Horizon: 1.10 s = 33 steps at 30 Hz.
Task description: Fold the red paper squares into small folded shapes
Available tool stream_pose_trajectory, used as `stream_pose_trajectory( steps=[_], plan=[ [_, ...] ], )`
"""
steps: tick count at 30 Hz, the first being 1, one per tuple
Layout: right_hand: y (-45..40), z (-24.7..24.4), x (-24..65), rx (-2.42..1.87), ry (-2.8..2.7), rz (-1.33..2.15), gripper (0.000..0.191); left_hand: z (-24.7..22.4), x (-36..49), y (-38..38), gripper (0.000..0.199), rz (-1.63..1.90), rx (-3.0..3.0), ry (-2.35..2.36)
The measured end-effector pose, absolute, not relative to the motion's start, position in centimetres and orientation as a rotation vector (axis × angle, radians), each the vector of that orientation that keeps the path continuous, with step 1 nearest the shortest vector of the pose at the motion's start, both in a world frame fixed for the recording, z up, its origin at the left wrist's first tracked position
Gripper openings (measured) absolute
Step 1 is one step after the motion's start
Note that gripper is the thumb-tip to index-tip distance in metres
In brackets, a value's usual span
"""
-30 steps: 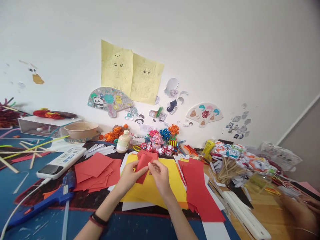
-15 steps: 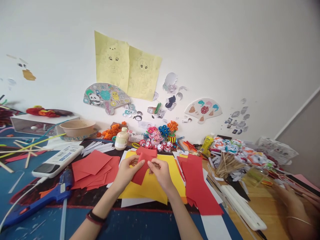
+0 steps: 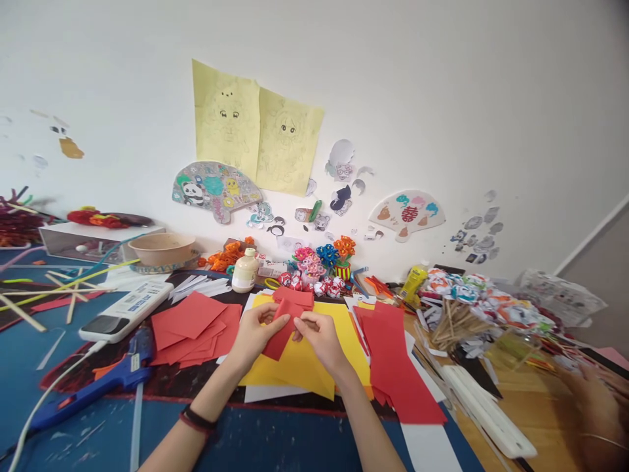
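left hand: thumb and fingers closed, pinching the red paper by its left side. right hand: thumb and fingertips drawn together, pinching the same paper at its right edge. position of the paper: between both hands, over the yellow sheets, lower end slanted to the left. from where i stand, i cannot tell how far it is folded.

adjacent stock: short red pieces lie just behind the held paper. a loose stack of red squares lies left of the left hand. long red strips lie right of the right hand, overlapping white paper.

tools, left side of the blue table: glue gun, with a white power bank and cable behind it. back row: glue bottle, upright; bowl near the wall.

far right: another person's hand is blurred; i cannot tell its grip.
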State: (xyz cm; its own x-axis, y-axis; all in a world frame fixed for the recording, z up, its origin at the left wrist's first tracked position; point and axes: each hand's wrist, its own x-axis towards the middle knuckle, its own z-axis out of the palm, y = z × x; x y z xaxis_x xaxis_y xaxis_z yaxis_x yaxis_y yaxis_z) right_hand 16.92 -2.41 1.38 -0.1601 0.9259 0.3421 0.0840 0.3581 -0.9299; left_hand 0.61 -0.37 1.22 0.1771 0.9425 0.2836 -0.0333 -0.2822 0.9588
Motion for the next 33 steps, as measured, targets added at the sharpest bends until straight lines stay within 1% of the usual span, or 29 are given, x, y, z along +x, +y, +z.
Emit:
stream_pose_trajectory(
  steps=[21, 26, 33],
  plan=[
    [-2.56, 1.77, 16.71, -0.973, -1.500, 1.036, 0.030, 1.21, 0.64, -0.35, 0.030, 1.266, 1.511, 0.899],
    [-2.41, 1.49, 16.84, -0.987, -1.504, 0.997, 0.029, 1.28, 0.44, -0.24, 0.028, 1.224, 1.574, 0.923],
    [-2.40, 1.13, 17.03, -1.000, -1.565, 1.061, 0.027, 1.10, -0.22, -0.20, 0.030, 1.399, 1.757, 1.088]
  ],
)
